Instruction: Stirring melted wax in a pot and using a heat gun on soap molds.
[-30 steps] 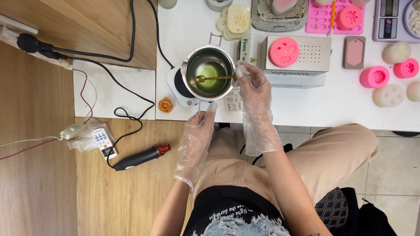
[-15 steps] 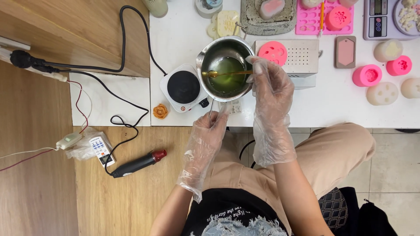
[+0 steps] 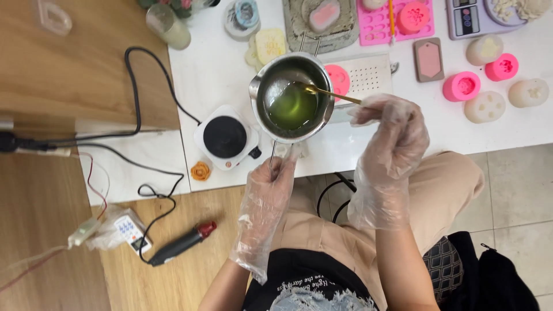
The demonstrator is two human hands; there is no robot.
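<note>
Far left on the wooden floor lies a black tool with a red tip point(image 3: 183, 243), its cable trailing up to the white bench point(image 3: 219, 63). On the bench sits a small white hot plate point(image 3: 225, 137) with a black disc. My left hand point(image 3: 266, 198), gloved in clear plastic, has its grip clenched on the handle of a steel melting pot point(image 3: 292, 97), which I hold above the bench just right of the hot plate. The pot holds clear green liquid, shallow and glossy. My right hand point(image 3: 389, 129), also gloved, pinches a gold stirring stick point(image 3: 331, 93) whose end dips into the liquid. Further right stand pink moulds point(image 3: 461, 86) and cream-coloured moulds point(image 3: 485, 107).
</note>
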